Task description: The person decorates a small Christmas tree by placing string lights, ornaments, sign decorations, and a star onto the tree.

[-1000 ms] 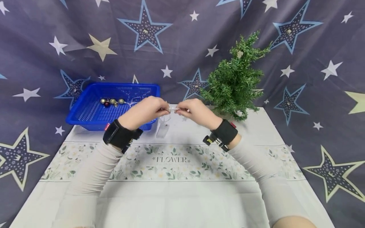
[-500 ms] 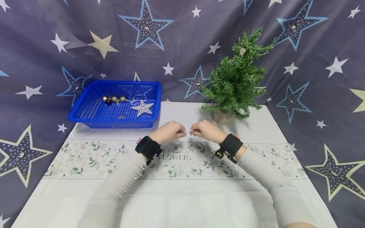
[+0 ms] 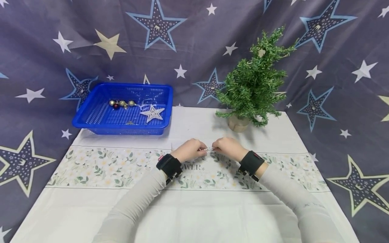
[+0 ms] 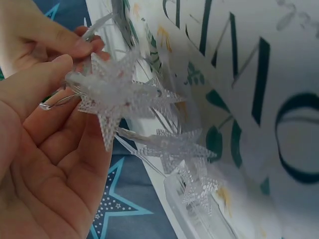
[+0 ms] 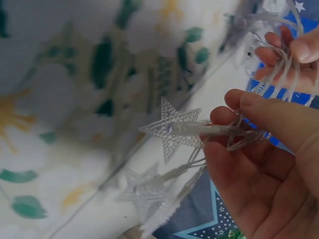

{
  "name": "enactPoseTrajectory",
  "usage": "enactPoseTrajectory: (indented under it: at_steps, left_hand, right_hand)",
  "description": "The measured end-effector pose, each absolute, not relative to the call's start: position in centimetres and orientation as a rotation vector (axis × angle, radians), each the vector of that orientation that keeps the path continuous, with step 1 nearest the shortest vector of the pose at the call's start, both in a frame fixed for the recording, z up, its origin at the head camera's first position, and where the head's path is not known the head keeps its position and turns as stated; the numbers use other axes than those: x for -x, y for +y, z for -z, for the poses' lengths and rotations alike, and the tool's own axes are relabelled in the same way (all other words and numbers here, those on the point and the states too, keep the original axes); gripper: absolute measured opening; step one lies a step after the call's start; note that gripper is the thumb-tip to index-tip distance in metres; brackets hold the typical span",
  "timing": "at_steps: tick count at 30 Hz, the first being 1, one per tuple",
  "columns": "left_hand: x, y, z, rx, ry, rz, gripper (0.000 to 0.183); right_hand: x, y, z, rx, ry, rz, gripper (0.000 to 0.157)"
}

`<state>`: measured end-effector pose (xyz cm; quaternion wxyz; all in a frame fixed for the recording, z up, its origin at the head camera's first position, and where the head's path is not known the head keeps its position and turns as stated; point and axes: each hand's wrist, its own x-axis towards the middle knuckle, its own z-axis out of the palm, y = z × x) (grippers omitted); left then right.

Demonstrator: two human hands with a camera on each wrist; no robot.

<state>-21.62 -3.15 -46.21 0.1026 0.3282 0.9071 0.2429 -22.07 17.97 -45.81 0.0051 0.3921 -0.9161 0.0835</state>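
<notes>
In the head view, a string of star lights (image 3: 209, 149) spans the short gap between my hands, above the printed band of the tablecloth. My left hand (image 3: 189, 150) pinches one part of it between thumb and fingers. The right hand (image 3: 229, 147) grips the bunched clear wires from the other side. Close up in the left wrist view, a clear plastic star (image 4: 117, 92) sits at the left fingertips, with more stars dangling below. A clear plastic box (image 4: 202, 214) shows beneath those. Another clear star (image 5: 172, 129) sticks out from the right fingers in the right wrist view.
A blue basket (image 3: 121, 131) stands at the back left, holding a white star ornament (image 3: 152, 113), gold baubles (image 3: 122, 103) and a dark red bauble (image 3: 116, 106). At the back right is a small green artificial tree (image 3: 253, 81). A star-patterned cloth (image 3: 194, 50) hangs behind the table.
Both hands have come toward the person and to the right, carrying the string of star lights away from the basket. The white star ornament in the basket has come into sight.
</notes>
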Motion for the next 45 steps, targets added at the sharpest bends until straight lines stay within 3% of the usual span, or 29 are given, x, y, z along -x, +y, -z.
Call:
enactPoseTrajectory:
  at_steps: [6,12,20,28,30,36,45]
  left_hand:
    - [21.7,-3.1,46.3,-0.935,2.620,-0.751,0.024]
    - [22.5,-4.8,45.0,-0.851,2.641,-0.884,0.045]
    - [23.9,-8.5,44.3,-0.844,2.820,-0.840,0.030]
    - [24.7,-8.1,46.2,-0.913,2.881,-0.529,0.030]
    - [25.1,-7.9,46.6,-0.952,2.891,-0.471,0.028]
    - [26.0,-7.5,47.4,-0.952,2.904,-0.374,0.021]
    - [26.8,-6.1,47.8,-0.978,2.878,-0.351,0.011]
  right_hand:
    - [21.8,18.3,46.4,-1.182,-2.892,-0.237,0.004]
    - [21.8,18.3,46.5,-1.187,-2.846,-0.250,0.014]
    - [21.3,18.5,46.3,-1.144,-2.813,-0.269,0.023]
    - [20.1,17.9,45.1,-1.068,-2.672,-0.124,0.038]
    - [19.6,17.5,44.4,-1.045,-2.648,-0.149,0.035]
    - [17.8,16.5,43.9,-0.980,-2.774,-0.291,0.004]
    - [18.5,14.8,47.3,-0.875,-2.841,-0.219,0.012]
